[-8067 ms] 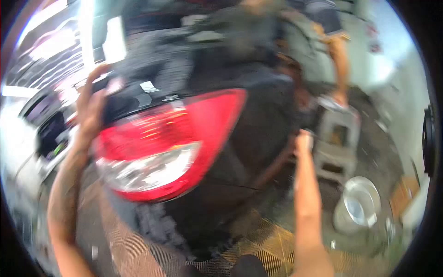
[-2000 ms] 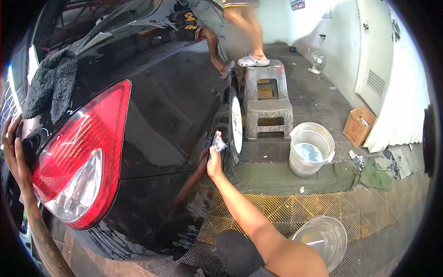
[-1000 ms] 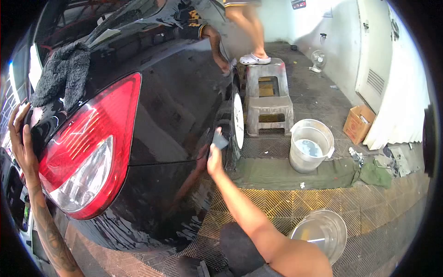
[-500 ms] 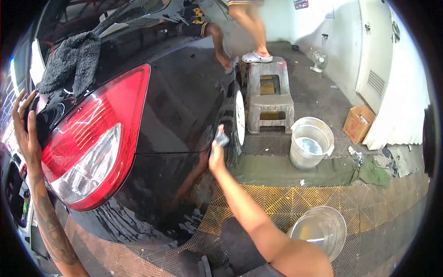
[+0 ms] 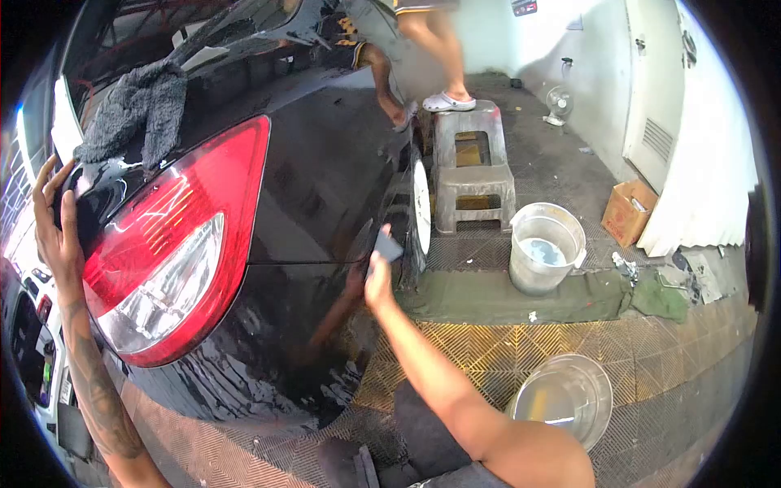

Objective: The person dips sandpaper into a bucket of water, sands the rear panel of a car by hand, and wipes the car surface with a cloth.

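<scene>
The rear corner of a wet black car (image 5: pixel 325 179) fills the left half of the view, with a red and clear tail light (image 5: pixel 183 244) set into it. My left hand (image 5: pixel 58 236) rests against the car's rear edge beside the light, fingers stretched and apart, holding nothing. Between the fingers of my right hand (image 5: pixel 377 281) is a small flat grey pad (image 5: pixel 390 246), held at the car's side near the rear wheel (image 5: pixel 421 203). Whether the pad touches the paint I cannot tell. A dark grey towel (image 5: pixel 138 114) is draped over the car above the tail light.
Another person's leg (image 5: pixel 443 57) stands on a grey step stool (image 5: pixel 476 171) by the car. A bucket of cloudy water (image 5: pixel 547 272) sits on green cloth (image 5: pixel 488 297). Nearer me is a second clear bucket (image 5: pixel 598 423). A cardboard box (image 5: pixel 626 215) and a fan (image 5: pixel 558 106) are by the wall.
The grey pad has turned in my right hand, showing more of its flat face. My left hand stays on the car's edge. The view has shifted slightly.
</scene>
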